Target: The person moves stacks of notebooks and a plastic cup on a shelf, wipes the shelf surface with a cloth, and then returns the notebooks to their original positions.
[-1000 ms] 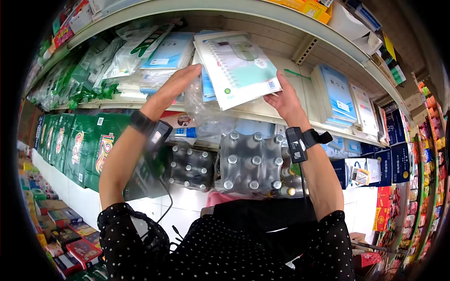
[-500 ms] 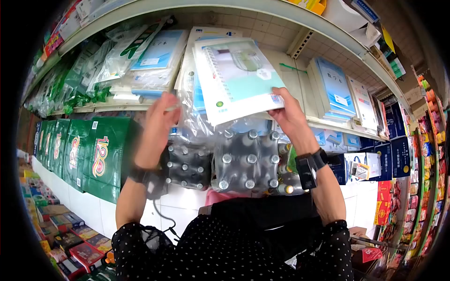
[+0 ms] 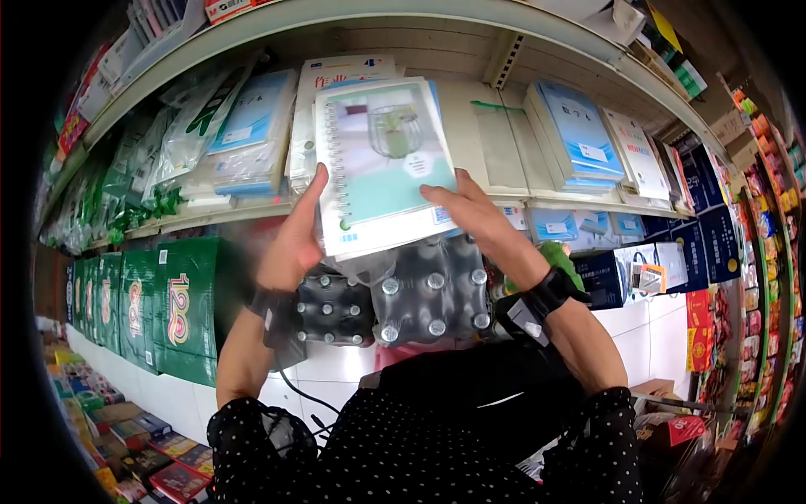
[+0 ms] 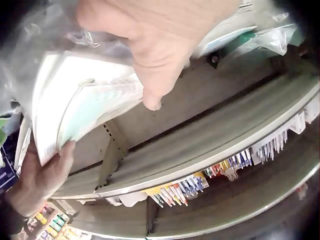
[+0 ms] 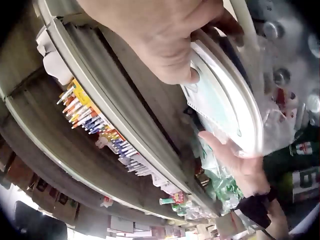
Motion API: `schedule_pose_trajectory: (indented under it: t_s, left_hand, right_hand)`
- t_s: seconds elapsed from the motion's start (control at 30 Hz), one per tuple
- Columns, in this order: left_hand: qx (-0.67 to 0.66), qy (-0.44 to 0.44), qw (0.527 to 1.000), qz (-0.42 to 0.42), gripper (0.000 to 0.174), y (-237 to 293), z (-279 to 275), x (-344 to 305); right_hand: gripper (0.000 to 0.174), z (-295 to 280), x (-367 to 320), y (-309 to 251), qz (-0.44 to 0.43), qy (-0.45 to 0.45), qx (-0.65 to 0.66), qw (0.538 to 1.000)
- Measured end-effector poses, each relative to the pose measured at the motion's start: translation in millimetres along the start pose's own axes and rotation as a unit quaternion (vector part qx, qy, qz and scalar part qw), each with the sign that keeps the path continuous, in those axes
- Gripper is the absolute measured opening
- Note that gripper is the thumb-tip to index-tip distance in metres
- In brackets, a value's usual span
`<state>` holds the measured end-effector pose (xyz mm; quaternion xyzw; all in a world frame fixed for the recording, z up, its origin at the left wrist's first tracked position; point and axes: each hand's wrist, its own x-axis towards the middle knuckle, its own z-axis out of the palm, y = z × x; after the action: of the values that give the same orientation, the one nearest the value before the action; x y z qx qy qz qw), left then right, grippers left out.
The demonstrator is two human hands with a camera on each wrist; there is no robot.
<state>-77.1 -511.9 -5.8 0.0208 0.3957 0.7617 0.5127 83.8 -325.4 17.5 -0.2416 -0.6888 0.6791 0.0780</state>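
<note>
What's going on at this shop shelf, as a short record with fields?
Setting: shop shelf of stationery
Left hand: holds notebook pack at its lower left edge
Right hand: holds its lower right corner
Pack: spiral-bound, green cover, clear wrap
Below: shrink-wrapped bottles, green cartons

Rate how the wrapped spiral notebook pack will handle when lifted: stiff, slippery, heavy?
Probably fairly stiff: the notebook pack shows no sag though the left hand and right hand hold only its lower corners. Likely slippery, since loose clear wrap covers it. Several stacked books suggest moderate weight; a two-sided grip seems wise.
</note>
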Motion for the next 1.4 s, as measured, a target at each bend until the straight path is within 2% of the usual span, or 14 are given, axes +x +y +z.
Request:
schedule_pose_trajectory:
  t_s: [0.03,0.13,0.23,0.33,0.47,0.5,0.7,0.77,0.87,0.9,1.0,1.13,1.27,1.4]
  left_hand:
    - [-0.034,-0.023,0.999,-0.012,0.056,-1.1,3.7,-3.7]
    - [0.037,0.002,0.999,-0.013,0.054,-6.5,-1.3,2.3]
    - [0.037,-0.006,0.999,-0.038,0.054,-3.7,4.1,-4.3]
    - [0.048,-0.003,0.999,-0.009,0.055,-6.2,14.1,-15.4]
    - [0.007,-0.007,1.0,-0.026,0.066,-8.9,11.0,-7.5]
    - [0.036,0.002,0.999,0.011,0.07,-12.5,18.8,-6.9]
    - [0.072,-0.008,0.997,0.005,0.063,-18.9,11.2,5.2]
    - [0.13,0.003,0.99,0.052,0.061,-20.7,32.2,-7.9]
    - [0.103,-0.038,0.993,0.04,0.059,-22.2,46.5,-8.9]
    - [0.117,-0.004,0.991,0.06,0.051,-25.4,60.4,-8.1]
    - [0.132,-0.003,0.99,0.056,0.043,-33.4,66.1,14.7]
    - [0.277,-0.065,0.956,0.076,0.042,-33.5,96.4,53.8]
    - [0.164,-0.094,0.981,0.053,0.042,-52.6,145.3,98.7]
    - [0.135,-0.128,0.982,0.025,0.048,-75.9,148.6,163.9]
  right_hand:
    - [0.056,5.1,-1.6,2.3,0.006,0.027,0.003,1.0]
    - [0.058,13.3,3.3,11.9,0.014,0.065,0.039,0.997]
    - [0.056,13.5,3.8,15.3,-0.027,0.096,0.056,0.993]
    - [0.05,-5.5,-3.1,12.1,0.01,0.035,0.181,0.983]
    - [0.047,-14.2,-7.9,8.6,0.0,0.036,0.207,0.978]
    - [0.048,-12.8,-8.7,7.8,-0.002,0.034,0.194,0.98]
    - [0.046,-10.5,-13.2,14.0,-0.015,0.053,0.208,0.977]
    - [0.045,-18.7,-18.3,11.9,-0.028,0.045,0.21,0.976]
    - [0.045,-29.6,-27.6,13.5,-0.024,0.054,0.224,0.973]
    - [0.045,-34.2,-29.9,13.6,-0.022,0.06,0.23,0.971]
    - [0.045,-56.1,-38.6,22.3,-0.013,0.065,0.282,0.957]
    - [0.045,-93.0,-43.3,23.2,-0.028,0.106,0.286,0.952]
    - [0.042,-143.3,-25.7,12.9,-0.026,0.158,0.255,0.954]
    - [0.046,-197.7,15.3,22.0,-0.024,0.217,0.14,0.966]
